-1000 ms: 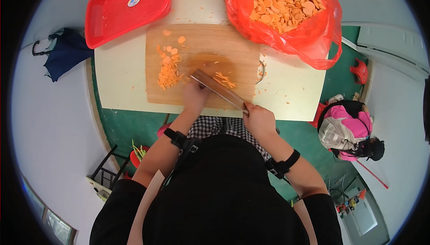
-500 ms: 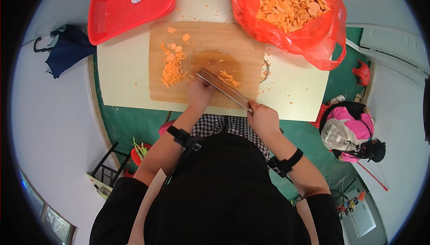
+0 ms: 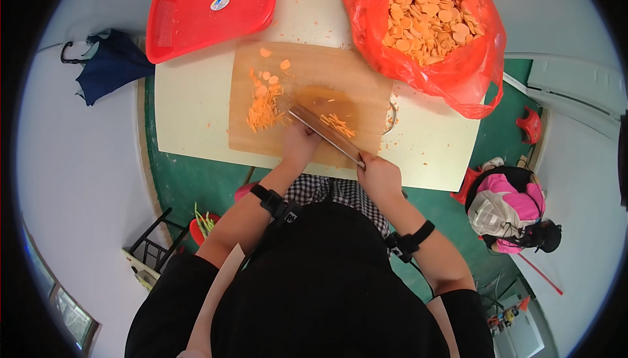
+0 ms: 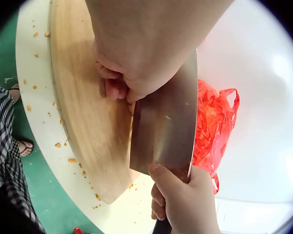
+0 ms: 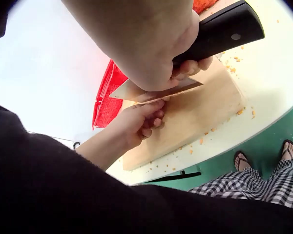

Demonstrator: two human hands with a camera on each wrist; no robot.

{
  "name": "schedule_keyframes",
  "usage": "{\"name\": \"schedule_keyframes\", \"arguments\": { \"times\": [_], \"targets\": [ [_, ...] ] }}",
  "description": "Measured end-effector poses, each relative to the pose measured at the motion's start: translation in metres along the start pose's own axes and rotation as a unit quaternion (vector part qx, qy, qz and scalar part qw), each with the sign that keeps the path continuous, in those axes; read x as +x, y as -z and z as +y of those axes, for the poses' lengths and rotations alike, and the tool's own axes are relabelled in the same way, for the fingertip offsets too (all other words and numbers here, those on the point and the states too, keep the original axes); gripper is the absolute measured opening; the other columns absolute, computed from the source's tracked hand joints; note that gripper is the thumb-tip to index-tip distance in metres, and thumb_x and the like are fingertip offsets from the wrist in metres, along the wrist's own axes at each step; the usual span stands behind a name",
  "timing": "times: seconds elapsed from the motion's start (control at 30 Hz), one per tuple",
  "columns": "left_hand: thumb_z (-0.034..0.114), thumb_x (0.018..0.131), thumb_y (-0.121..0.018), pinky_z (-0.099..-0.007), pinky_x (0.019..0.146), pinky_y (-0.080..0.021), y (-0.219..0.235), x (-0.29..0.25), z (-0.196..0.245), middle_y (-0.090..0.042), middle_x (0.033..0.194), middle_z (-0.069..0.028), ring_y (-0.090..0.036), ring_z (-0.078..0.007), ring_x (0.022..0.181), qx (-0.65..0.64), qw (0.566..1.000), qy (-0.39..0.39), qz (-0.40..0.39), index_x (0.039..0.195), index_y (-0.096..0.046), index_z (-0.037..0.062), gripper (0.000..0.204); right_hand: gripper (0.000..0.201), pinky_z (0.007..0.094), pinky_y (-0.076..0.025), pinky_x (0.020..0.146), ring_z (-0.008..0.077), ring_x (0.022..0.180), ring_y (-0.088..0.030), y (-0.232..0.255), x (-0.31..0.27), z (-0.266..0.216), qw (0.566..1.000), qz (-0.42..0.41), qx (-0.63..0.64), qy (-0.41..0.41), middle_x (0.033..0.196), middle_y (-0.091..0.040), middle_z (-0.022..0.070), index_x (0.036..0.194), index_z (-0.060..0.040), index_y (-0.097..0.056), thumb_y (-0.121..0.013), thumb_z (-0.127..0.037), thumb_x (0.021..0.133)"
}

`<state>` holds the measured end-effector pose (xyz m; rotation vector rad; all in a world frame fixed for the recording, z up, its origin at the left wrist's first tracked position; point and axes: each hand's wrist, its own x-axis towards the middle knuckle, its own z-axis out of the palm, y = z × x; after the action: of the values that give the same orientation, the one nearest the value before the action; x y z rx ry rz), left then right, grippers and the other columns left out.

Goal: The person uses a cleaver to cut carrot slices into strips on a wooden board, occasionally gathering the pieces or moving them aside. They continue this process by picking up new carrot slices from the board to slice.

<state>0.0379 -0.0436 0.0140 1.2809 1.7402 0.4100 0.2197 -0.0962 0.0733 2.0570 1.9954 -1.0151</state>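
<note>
A wooden cutting board [image 3: 314, 57] lies on the table with a cleaver [image 3: 330, 137] slanted across its near part. My right hand [image 3: 381, 175] grips the cleaver's black handle [image 5: 224, 31], thumb against the blade in the left wrist view. Beside the blade's far end, my left hand [image 3: 299, 145] has its fingers curled down on the board. A bit of orange carrot [image 4: 131, 108] shows at its fingertips right by the blade; the rest of it is hidden. Carrot strips [image 3: 263, 112] are heaped left of the blade, below a few round slices [image 3: 265, 76]. More cut strips [image 3: 338, 124] lie on its right.
A red plastic bag [image 3: 366, 24] full of carrot slices [image 3: 435, 21] stands at the back right. At the back left is a red basket [image 3: 196, 27]. Crumbs dot the pale tabletop [image 3: 190, 116]. Another person [image 3: 507, 194] in pink is off to the right.
The head view has shifted slightly, so the table appears lower and further right. Both hands stay at about the same place on the board, with the cleaver still held at a slant.
</note>
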Motion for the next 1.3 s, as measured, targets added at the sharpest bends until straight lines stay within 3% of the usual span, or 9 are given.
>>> {"name": "schedule_keyframes", "arguments": {
  "times": [0.43,0.5,0.73,0.8,1.03,1.3],
  "targets": [
    [0.012,0.070,-0.065,-0.0345,0.053,-0.046,-0.009,0.004,-0.019,-0.061,0.063,-0.0155,-0.061,-0.0286,0.058,0.017,0.995,-0.088,0.050,0.075,-0.064,-0.0009,0.014,0.011,0.0376,-0.051,0.054,0.0276,0.060,-0.062,-0.002,-0.007,-0.002,1.000,0.009,-0.010,-0.003,0.065,-0.061,0.0129,0.081,-0.0047,-0.056,-0.054,-0.011,0.072],
    [0.012,0.070,-0.066,-0.0329,0.052,-0.045,-0.006,0.003,-0.014,-0.061,0.062,-0.0144,-0.060,-0.0253,0.055,0.005,1.000,-0.016,0.003,0.076,-0.064,-0.0010,0.014,0.010,0.0371,-0.051,0.055,0.0275,0.061,-0.063,-0.004,0.003,-0.006,1.000,-0.017,-0.021,-0.011,0.067,-0.062,0.0135,0.080,-0.0043,-0.056,-0.053,-0.010,0.072],
    [0.013,0.074,-0.067,-0.0277,0.050,-0.043,-0.002,-0.002,0.002,-0.059,0.059,-0.0095,-0.055,-0.0138,0.051,-0.064,0.998,0.021,0.004,0.078,-0.065,-0.0020,0.016,0.018,0.0401,-0.051,0.061,0.0307,0.066,-0.062,0.006,0.010,-0.001,0.998,-0.010,0.063,-0.020,0.069,-0.063,0.0153,0.088,-0.0059,-0.062,-0.054,-0.019,0.077],
    [0.013,0.076,-0.066,-0.0228,0.049,-0.044,0.000,-0.001,0.002,-0.061,0.060,-0.0039,-0.054,-0.0072,0.052,-0.036,0.998,0.039,-0.015,0.079,-0.066,-0.0015,0.015,0.022,0.0410,-0.050,0.064,0.0317,0.068,-0.062,0.014,0.003,0.005,0.988,-0.021,0.127,-0.082,0.071,-0.063,0.0155,0.093,-0.0082,-0.064,-0.054,-0.022,0.079],
    [0.012,0.075,-0.067,-0.0214,0.051,-0.044,0.004,0.001,-0.005,-0.062,0.064,-0.0033,-0.056,-0.0074,0.054,-0.086,0.994,0.036,-0.049,0.083,-0.065,-0.0012,0.016,0.021,0.0403,-0.050,0.062,0.0319,0.064,-0.061,0.015,-0.009,0.016,0.994,-0.015,0.087,-0.058,0.070,-0.062,0.0158,0.091,-0.0069,-0.066,-0.054,-0.021,0.079],
    [0.009,0.074,-0.066,-0.0224,0.051,-0.045,0.005,0.003,-0.006,-0.060,0.062,-0.0026,-0.055,-0.0080,0.054,-0.112,0.990,0.050,-0.069,0.074,-0.061,-0.0014,0.012,0.016,0.0391,-0.050,0.056,0.0291,0.060,-0.062,0.009,-0.017,0.014,1.000,-0.014,0.020,-0.013,0.065,-0.061,0.0136,0.089,-0.0084,-0.062,-0.055,-0.019,0.079]
  ]
}}
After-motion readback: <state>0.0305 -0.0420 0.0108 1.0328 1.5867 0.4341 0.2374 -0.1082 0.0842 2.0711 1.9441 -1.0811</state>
